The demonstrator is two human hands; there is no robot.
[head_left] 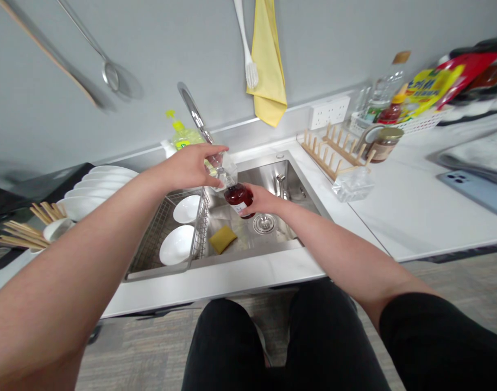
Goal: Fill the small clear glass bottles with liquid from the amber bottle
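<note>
Nearest the camera are the person's knees in black trousers (281, 336), over a grey speckled carpet (142, 358). Both bare forearms reach out over the front edge of the white stone tabletop (215, 285). The right hand (262, 198) has a firm grip around a dark red bottle (239, 199), which hangs tilted above the stainless steel sink (268, 176). A small white label on the bottle shows writing too small to read. The left hand (187, 168) is clenched on a clear plastic wrapping (225, 172) at the bottle's top.

Below them, a yellow sponge (222, 239) lies on the sink floor near the drain (264, 222). A wire dish rack (162, 233) inside the sink's left side holds two white plates (177, 244). Beyond the sink stand a chrome faucet (193, 111) and a green-yellow dish soap bottle (183, 138).

At the tabletop's right end, a blue phone (472, 190) lies near the edge, and a wooden plate rack (333, 152) stands beside a jar (384, 144). A yellow and red packet (431, 89) carries blurred printing. A yellow cloth (268, 70) hangs on the grey wall (150, 65).
</note>
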